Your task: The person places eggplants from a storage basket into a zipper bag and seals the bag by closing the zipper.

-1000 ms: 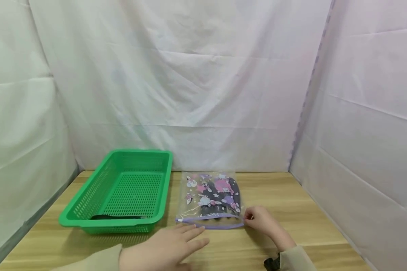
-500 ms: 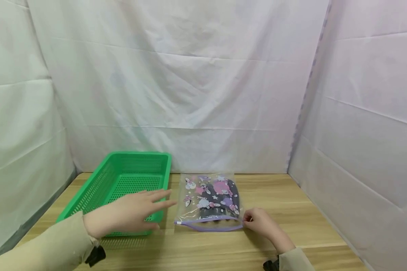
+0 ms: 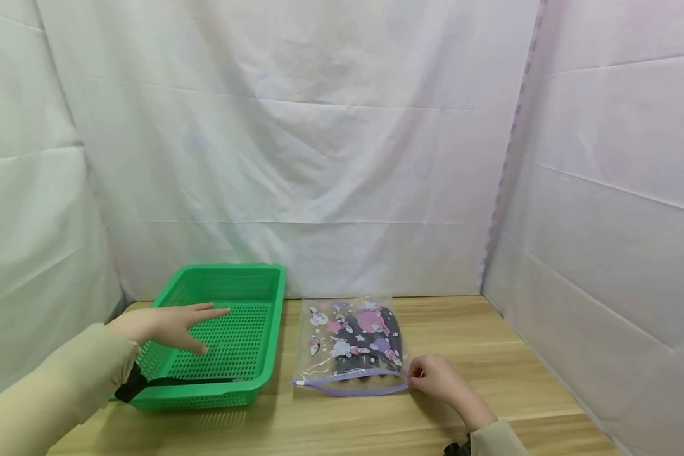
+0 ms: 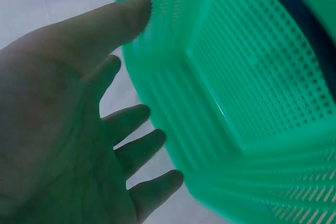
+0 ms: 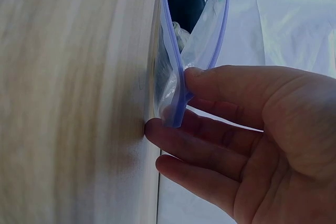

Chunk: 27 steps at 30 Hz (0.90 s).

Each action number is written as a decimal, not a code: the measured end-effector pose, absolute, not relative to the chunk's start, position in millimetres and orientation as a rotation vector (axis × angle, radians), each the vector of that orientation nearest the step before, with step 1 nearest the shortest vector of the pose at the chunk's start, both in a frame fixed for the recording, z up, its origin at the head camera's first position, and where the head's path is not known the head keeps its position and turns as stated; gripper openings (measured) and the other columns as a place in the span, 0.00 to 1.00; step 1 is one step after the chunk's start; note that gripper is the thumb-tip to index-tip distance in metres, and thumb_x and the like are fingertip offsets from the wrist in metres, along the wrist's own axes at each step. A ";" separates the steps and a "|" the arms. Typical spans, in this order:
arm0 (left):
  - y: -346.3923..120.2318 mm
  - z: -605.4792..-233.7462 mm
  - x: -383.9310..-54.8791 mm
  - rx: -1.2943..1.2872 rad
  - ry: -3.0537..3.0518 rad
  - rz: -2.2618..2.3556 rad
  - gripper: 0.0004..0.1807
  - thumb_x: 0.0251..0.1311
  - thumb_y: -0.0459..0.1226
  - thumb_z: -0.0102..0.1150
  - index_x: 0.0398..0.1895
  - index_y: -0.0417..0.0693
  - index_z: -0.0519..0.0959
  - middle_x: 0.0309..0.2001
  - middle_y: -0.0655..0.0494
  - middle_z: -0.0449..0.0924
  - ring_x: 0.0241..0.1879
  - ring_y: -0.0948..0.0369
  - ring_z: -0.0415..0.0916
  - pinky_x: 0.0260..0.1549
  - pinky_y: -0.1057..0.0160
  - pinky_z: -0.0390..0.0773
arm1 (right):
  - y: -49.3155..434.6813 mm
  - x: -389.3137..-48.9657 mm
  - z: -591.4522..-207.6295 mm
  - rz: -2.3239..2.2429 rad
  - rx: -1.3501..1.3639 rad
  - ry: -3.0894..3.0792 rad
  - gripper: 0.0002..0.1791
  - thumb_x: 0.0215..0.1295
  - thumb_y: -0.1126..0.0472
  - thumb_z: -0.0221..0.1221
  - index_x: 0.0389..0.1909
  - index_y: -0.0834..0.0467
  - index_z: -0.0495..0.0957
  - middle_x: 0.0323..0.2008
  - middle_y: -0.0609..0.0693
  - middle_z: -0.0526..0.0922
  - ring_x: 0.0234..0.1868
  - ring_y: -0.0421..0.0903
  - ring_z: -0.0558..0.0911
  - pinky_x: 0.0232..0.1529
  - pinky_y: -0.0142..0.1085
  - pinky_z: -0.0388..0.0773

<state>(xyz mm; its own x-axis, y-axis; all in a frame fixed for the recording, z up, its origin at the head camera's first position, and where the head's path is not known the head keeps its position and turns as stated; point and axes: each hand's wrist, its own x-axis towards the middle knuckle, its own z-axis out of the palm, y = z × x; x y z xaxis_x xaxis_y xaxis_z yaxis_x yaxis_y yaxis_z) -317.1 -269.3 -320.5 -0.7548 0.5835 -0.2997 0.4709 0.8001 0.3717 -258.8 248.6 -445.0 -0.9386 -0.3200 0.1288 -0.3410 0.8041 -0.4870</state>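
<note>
My left hand (image 3: 173, 324) hovers over the left side of the green basket (image 3: 279, 316), fingers spread and straight, holding nothing. Inside the basket, along its near wall, lies a dark, slender item (image 3: 194, 381) whose kind I cannot tell. To the right, a clear zip bag (image 3: 319, 361) with pink and purple cartoon prints lies flat, its purple-edged mouth gaping toward me. Several dark, rounded items (image 5: 186, 3) are inside the bag. My right hand (image 3: 440, 380) pinches the right end of the bag's mouth between thumb and fingers, as the right wrist view shows.
The wooden table (image 3: 479, 342) carries the basket on the left and the bag in the middle. White cloth (image 3: 296, 158) hangs behind and on both sides. Raised walls surround the basket floor.
My left hand has moved left and away from me, from near the bag's mouth to above the basket. My right hand keeps its pinch on the bag's corner.
</note>
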 end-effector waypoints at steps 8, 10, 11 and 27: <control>-282.6 -329.7 -327.2 0.638 2.488 0.403 0.49 0.47 0.40 0.75 0.74 0.50 0.60 0.72 0.32 0.50 0.68 0.29 0.46 0.53 0.32 0.63 | 244.4 -259.6 -446.6 0.814 0.552 -2.954 0.10 0.53 0.67 0.65 0.19 0.52 0.78 0.21 0.39 0.76 0.21 0.35 0.70 0.23 0.31 0.70; -281.8 -330.7 -326.0 0.612 2.460 0.394 0.47 0.47 0.38 0.75 0.72 0.49 0.63 0.71 0.33 0.53 0.67 0.29 0.48 0.53 0.33 0.65 | 243.1 -260.0 -445.9 0.808 0.564 -2.952 0.09 0.53 0.68 0.65 0.20 0.53 0.78 0.21 0.39 0.76 0.22 0.35 0.70 0.23 0.31 0.71; -281.2 -330.7 -325.6 0.609 2.454 0.377 0.46 0.46 0.37 0.75 0.72 0.49 0.64 0.70 0.33 0.56 0.66 0.29 0.50 0.52 0.33 0.66 | 242.5 -260.1 -445.1 0.803 0.569 -2.948 0.09 0.53 0.67 0.65 0.20 0.53 0.78 0.21 0.39 0.77 0.22 0.35 0.70 0.23 0.31 0.71; -283.3 -337.4 -324.8 0.576 2.477 0.163 0.34 0.47 0.35 0.74 0.62 0.46 0.75 0.62 0.37 0.69 0.62 0.31 0.59 0.51 0.32 0.65 | 247.0 -261.7 -440.3 0.791 0.542 -2.931 0.08 0.53 0.68 0.65 0.21 0.54 0.79 0.23 0.40 0.78 0.23 0.35 0.72 0.26 0.31 0.72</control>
